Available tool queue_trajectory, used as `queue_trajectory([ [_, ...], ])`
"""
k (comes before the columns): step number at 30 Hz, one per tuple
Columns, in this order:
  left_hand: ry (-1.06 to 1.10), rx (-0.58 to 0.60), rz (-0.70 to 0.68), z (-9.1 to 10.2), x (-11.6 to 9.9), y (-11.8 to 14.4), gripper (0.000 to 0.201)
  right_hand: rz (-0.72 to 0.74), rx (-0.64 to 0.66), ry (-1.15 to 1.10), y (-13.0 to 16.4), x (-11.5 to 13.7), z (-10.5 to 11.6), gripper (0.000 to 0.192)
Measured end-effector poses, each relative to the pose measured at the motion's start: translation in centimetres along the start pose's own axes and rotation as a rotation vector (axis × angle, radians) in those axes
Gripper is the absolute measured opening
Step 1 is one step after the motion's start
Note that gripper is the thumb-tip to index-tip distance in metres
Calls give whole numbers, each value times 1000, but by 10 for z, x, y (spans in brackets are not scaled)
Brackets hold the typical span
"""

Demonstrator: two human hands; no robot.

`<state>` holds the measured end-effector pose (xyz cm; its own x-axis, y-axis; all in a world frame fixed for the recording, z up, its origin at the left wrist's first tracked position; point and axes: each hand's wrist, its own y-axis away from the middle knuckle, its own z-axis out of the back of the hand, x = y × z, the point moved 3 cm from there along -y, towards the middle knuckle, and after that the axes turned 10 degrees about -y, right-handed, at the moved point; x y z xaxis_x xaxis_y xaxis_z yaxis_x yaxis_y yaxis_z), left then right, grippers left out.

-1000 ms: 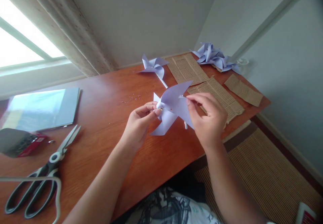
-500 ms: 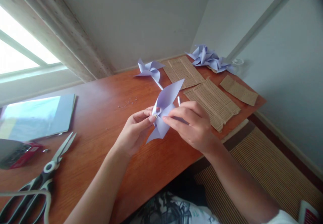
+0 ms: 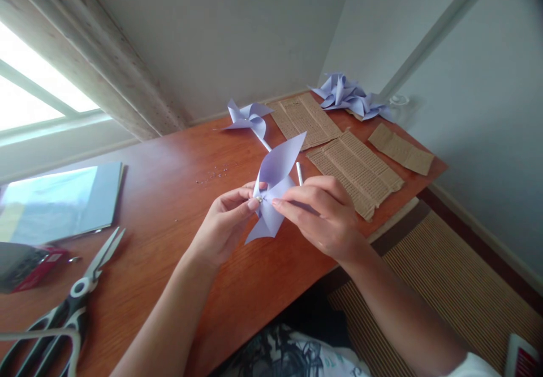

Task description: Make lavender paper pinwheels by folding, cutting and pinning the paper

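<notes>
Above the table I hold a pale lilac paper pinwheel (image 3: 278, 165) between both hands. My left hand (image 3: 227, 218) pinches it near the centre, thumb by a small shiny pin head (image 3: 259, 199). The thumb and fingers of my right hand (image 3: 324, 213) are closed on the right-hand blade, close to the centre. A white paper stick (image 3: 299, 173) shows just above my right fingers; whether it joins this pinwheel is hidden. Beyond my hands, another pinwheel (image 3: 248, 118) on a white stick lies on the table.
Corrugated cardboard pieces (image 3: 356, 170) lie at the right, with a heap of paper pinwheels (image 3: 352, 97) behind. Tiny metal bits (image 3: 216, 173) are scattered mid-table. Open scissors (image 3: 78, 289), a box (image 3: 29, 266) and a blue-covered book (image 3: 63, 201) lie at the left.
The camera view has shifted slightly. My right fingertips have moved a little lower along the blade; both hands keep hold of the pinwheel.
</notes>
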<state>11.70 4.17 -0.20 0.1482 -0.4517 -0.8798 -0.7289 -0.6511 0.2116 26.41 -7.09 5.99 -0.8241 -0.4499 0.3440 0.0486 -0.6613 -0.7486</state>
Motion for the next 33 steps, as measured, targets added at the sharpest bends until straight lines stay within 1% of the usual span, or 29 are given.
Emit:
queue_trajectory([
  [7, -8, -13, -1, -1, -2, 1, 11, -18, -8, 3, 1, 1, 0, 21],
  [12, -21, 17, -33, 0, -4, 3, 10, -48, 13, -41, 0, 1, 0, 19],
  [18, -63, 24, -78, 3, -5, 3, 8, 3, -16, 4, 3, -2, 1, 15],
  [23, -98, 47, -110, 1, -6, 5, 8, 18, 33, -21, 1, 3, 3, 15],
  [28, -89, 41, -107, 0, -7, 7, 11, 100, 22, 19, -2, 12, 7, 12],
  [33, -110, 3, -99, 0, -7, 6, 14, 136, 18, 21, -3, 15, 7, 10],
])
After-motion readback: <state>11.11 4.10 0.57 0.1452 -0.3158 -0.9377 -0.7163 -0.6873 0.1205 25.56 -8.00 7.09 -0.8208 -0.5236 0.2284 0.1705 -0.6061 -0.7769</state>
